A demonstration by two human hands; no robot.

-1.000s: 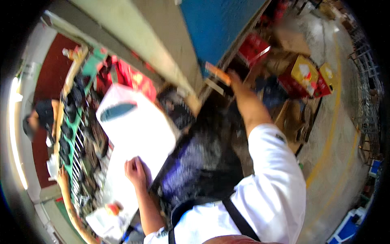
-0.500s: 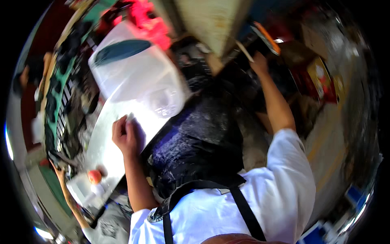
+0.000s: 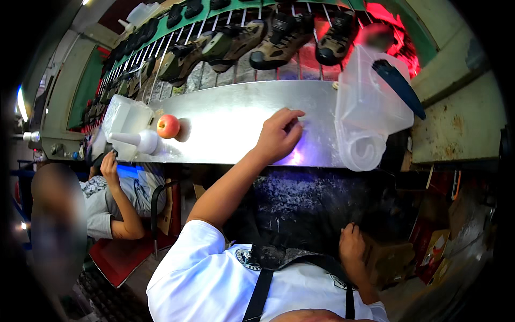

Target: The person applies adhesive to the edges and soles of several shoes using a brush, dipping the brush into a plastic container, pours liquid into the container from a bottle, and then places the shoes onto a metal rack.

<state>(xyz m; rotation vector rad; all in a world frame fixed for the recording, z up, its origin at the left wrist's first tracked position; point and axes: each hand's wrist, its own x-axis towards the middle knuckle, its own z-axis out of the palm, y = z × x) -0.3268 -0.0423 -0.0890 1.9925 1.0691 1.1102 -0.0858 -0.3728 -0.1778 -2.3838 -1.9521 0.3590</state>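
My left hand [image 3: 280,134] rests on the shiny metal tabletop [image 3: 225,147] with its fingers curled in. Whether anything sits inside them is hidden. Just right of it stands a translucent plastic container [image 3: 370,102], with a dark blue, blade-shaped piece [image 3: 399,88] lying across its top. My right hand [image 3: 351,246] lies low beside my black, white-specked apron [image 3: 306,198]; its fingers are loosely bent and no object shows in them. Toward the table's left end are a red apple [image 3: 168,126] and a white nozzle bottle [image 3: 139,140].
Brown and black shoes [image 3: 281,40] line a rack of metal bars [image 3: 201,75] behind the table. A clear plastic bin [image 3: 126,115] stands at the left end. Another person [image 3: 123,209] sits on the left by a red chair [image 3: 115,257]. Cardboard boxes [image 3: 394,260] are low right.
The view has swung left toward the table. My right hand has come away from the light stick at the right and lowered beside my apron. The left stays over the table.
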